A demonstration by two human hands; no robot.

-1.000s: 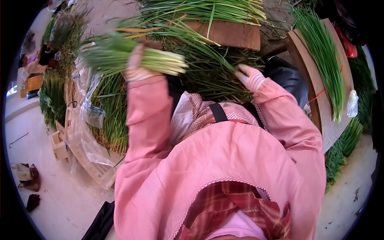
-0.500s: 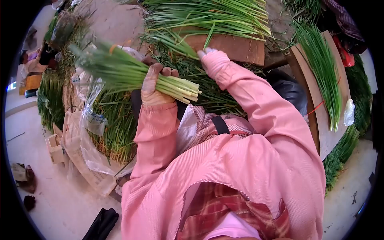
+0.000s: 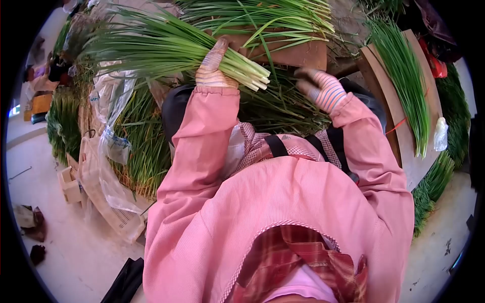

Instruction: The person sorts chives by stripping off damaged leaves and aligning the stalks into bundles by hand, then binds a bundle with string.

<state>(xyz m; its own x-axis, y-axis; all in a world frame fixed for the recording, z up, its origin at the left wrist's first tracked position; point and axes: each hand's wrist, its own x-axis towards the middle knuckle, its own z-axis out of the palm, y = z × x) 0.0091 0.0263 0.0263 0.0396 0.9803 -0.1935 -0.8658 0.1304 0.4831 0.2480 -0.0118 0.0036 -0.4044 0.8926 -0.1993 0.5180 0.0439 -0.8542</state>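
My left hand point(image 3: 217, 66), in a striped glove, is wrapped round a bunch of garlic chives point(image 3: 161, 48). Its pale cut ends point right and slightly down, while the long green leaves fan out to the left. My right hand point(image 3: 319, 88), also in a striped glove, is apart from the bunch, to the right of the stem ends. Its fingers are stretched out, a little blurred, and nothing shows in them. Below both hands lies a heap of loose green leaves point(image 3: 283, 108) in front of my lap. A larger pile of chives point(image 3: 283, 17) rests on a brown board point(image 3: 298, 53) beyond.
At right, more chives point(image 3: 399, 81) lie along a curved board point(image 3: 427, 96), beside a small clear plastic bag point(image 3: 440, 135). To my left stand a plastic crate point(image 3: 113, 217), a clear plastic sheet point(image 3: 113, 174) and upright chives point(image 3: 144, 151). Another person is at the far left.
My left hand has moved up and to the right with the bunch. My right hand has drawn back from the pile to the right and down, its fingers now apart.
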